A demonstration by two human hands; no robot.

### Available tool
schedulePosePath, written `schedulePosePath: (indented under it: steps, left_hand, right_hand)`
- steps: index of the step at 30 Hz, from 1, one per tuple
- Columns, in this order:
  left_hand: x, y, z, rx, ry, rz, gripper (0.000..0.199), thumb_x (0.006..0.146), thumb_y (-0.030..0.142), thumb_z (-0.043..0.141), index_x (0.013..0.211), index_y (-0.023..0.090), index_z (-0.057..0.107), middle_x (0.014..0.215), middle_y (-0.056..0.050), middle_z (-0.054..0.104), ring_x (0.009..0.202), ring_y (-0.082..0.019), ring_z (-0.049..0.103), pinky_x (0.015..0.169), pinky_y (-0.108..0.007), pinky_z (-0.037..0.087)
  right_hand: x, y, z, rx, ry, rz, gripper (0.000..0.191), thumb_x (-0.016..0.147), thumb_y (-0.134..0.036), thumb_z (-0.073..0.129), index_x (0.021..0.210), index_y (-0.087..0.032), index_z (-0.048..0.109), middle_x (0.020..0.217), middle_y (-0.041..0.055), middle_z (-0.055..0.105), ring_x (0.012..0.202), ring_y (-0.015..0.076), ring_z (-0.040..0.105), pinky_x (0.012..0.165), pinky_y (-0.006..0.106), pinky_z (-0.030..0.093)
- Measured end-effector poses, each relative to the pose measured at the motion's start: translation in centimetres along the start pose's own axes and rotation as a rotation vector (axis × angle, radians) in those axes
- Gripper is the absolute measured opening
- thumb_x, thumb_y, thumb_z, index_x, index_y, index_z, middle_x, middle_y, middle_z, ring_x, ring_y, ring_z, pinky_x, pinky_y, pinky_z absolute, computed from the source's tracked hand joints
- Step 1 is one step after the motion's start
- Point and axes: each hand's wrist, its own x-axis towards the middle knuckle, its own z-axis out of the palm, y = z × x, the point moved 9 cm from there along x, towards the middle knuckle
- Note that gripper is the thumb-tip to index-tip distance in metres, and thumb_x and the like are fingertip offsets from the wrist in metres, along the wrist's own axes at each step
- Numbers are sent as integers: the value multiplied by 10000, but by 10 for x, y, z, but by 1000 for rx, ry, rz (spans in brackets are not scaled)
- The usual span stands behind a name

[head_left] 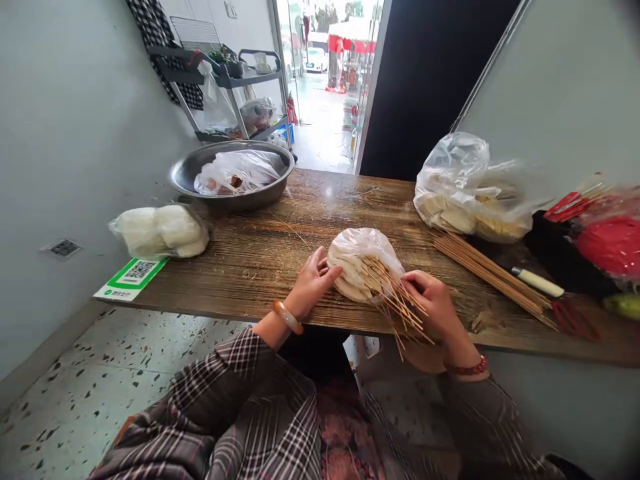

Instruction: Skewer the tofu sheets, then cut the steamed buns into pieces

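A clear plastic bag (364, 241) lies near the front edge of the wooden table, with round, pale, flat slices (349, 275) inside it. Many thin wooden skewers (407, 310) stick out of the bag toward me, some past the table edge. My left hand (314, 281) is at the bag's left side, its thumb over the rim and its fingers curled beside it. At the right side, my right hand (431, 301) pinches the bag's edge next to the skewers. The inner sides of its fingers are partly hidden.
Left are a steel basin (235, 200) with a bagged item, wrapped white buns (160, 230) and a QR card (133, 277). Right are a bag of pale slices (450, 193), a skewer bundle (493, 277), a light-handled tool (540, 283) and a red bundle (610, 247).
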Motion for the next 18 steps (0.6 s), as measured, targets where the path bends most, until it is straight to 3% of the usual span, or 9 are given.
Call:
schedulePosePath:
  steps: [4,8,11,16,18]
  left_hand:
    - [-6,12,18,-312,-79,-39,682,776,466,767,1351,182,535,1352,-138,622,1238,-281,598,1043,-394,488]
    - [-8,8,20,-599,-83,-123,638,693,474,837,1217,171,633,1214,-142,702,1064,-265,691,920,-346,539]
    - [-5,5,19,-754,-96,-144,555,714,460,825,1158,160,679,1191,-141,716,1041,-250,701,929,-338,536]
    - [-13,2,33,-955,-306,-307,476,818,520,693,1109,144,709,1078,-145,746,902,-237,727,783,-323,573]
    - [-16,8,30,-980,-341,-347,453,836,546,654,1050,152,717,999,-132,756,848,-235,726,726,-323,573]
  right_hand:
    - [5,-22,19,318,31,111,216,842,-449,696,809,-236,702,714,0,621,661,160,543,610,281,447]
    - [9,-34,36,665,111,223,208,741,-426,807,838,-266,716,796,-17,667,700,139,588,620,243,498]
    - [20,-43,42,893,161,270,251,681,-400,855,850,-280,713,823,-24,687,696,133,626,624,240,545]
    - [46,-86,54,953,70,218,202,728,-384,833,850,-283,708,803,-26,681,672,128,636,608,241,567]
    - [54,-103,59,958,55,209,197,736,-377,829,857,-280,708,803,-28,674,671,118,628,604,226,561]
